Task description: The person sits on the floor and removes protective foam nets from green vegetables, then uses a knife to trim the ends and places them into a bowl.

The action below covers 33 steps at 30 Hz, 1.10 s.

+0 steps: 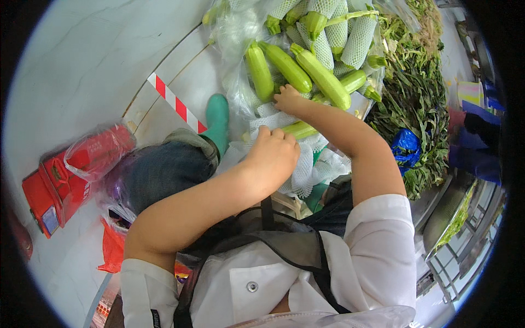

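My left hand (pixel 274 158) is curled around a pale green zucchini (pixel 302 129), which shows on both sides of the fingers. A white foam net sleeve (pixel 272 120) lies just beyond it. Farther up, my right hand (pixel 290 99) reaches across with bent fingers at the netting and the lower end of a bare zucchini (pixel 260 76); its grip is unclear. Two more bare zucchini, a shorter one (pixel 287 67) and a longer one (pixel 322 78), lie beside that one. Behind them are several zucchini in foam nets (pixel 360 39). Loose foam nets (pixel 305 174) hang below my hands.
Clear plastic (pixel 236 74) borders the zucchini pile. Wilted leafy greens (pixel 414 86) with a blue plastic bag (pixel 406 147) lie to the right, near a metal pan (pixel 449 217). Red-and-white tape (pixel 176 102) marks the floor; a red bag (pixel 69 180) lies at left. Someone's legs (pixel 475 143) are at far right.
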Motion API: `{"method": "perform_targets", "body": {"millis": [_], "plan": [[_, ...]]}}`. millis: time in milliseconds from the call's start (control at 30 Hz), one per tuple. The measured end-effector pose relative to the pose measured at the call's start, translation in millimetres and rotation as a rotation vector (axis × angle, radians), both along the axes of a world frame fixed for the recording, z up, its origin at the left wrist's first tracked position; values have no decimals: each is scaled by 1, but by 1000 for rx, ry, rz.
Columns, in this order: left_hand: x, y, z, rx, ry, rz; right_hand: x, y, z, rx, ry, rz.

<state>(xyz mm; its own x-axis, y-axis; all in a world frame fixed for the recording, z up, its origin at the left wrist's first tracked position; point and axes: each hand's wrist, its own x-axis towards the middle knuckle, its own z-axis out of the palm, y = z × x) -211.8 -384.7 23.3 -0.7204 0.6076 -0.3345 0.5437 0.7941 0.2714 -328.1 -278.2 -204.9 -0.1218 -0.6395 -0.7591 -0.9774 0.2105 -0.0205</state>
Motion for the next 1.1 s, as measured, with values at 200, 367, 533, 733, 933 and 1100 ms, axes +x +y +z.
{"method": "perform_targets", "body": {"millis": [200, 367, 533, 733, 933, 1100], "plan": [[-10, -9, -9, 8, 4, 85, 4, 21, 44, -245, 80, 110], [-29, -17, -8, -11, -96, 161, 2, 29, 76, -227, 61, 46], [-49, -28, -10, 64, -221, 313, -3, 45, 125, -668, -40, -176], [-66, -14, -72, 589, -559, 792, 11, 49, 145, -1092, -264, -756], [-47, -7, -135, 1115, -847, 1210, 36, 61, 90, -1213, -242, -1069], [-44, 12, -152, 1155, -756, 1279, 49, 83, 54, -1352, -686, -1680]]}}
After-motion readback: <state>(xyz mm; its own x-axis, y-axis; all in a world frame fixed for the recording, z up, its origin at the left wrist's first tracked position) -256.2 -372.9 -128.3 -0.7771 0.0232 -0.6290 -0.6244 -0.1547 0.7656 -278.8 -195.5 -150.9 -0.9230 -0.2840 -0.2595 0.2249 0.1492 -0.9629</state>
